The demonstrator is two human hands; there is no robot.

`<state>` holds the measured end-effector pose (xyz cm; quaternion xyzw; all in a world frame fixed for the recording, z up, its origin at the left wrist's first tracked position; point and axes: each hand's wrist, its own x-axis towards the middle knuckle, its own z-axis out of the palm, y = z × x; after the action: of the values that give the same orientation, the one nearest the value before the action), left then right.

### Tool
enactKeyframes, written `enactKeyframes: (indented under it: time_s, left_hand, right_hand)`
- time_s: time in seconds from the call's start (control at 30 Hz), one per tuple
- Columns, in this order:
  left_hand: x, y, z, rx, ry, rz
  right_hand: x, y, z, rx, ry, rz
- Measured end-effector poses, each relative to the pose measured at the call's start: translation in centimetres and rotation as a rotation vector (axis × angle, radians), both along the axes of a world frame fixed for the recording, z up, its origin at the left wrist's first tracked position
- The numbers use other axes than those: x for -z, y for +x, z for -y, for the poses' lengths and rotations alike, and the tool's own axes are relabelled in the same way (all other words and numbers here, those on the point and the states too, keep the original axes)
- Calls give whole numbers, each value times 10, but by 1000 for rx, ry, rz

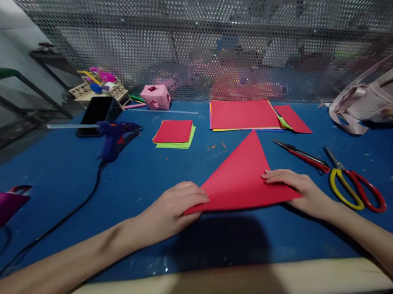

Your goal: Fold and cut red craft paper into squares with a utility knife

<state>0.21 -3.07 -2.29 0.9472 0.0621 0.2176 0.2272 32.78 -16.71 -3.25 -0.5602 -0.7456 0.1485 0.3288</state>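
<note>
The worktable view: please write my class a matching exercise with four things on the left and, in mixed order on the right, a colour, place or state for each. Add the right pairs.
Column one
1. triangular red paper
2. glue gun
3. scissors
4. stack of small squares

Column two
A. one yellow handle, one red
B. red on top, green showing below
C. in the left hand and right hand
D. blue, with a pale stick at its back

Right pairs: 1-C, 2-D, 3-A, 4-B

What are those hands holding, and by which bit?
The red triangle, near its two bottom corners: left hand at the left, right hand at the right.
</note>
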Motion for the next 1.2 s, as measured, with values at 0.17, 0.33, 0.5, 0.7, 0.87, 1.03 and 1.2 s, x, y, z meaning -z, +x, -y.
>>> enactKeyframes:
  time_s: [0.17,0.33,0.5,0.7,0.87,1.03,1.2]
  left_hand:
    - [-8,11,-3,-337,-294,-50]
    - [-10,26,-18,-404,-479,60]
    - [-12,33,-29,-438,-562,71]
    - [-17,29,-26,-641,-547,-143]
    - [-12,27,-29,-612,-624,-178]
    - [-16,28,-28,-489,-789,-180]
    - [-20,30,-25,-531,-679,-192]
  right_hand:
    - [-10,-10,-1,220,-150,-164]
    - [-11,-14,-6,305,-144,-202]
    - [-10,-15,-10,376,-178,-136]
    - [-14,-19,-11,437,-235,-107]
    - [-11,-16,-13,455,-217,-82]
    - [-8,-13,-14,467,-235,-96]
    - [-10,-14,-15,464,-197,-151]
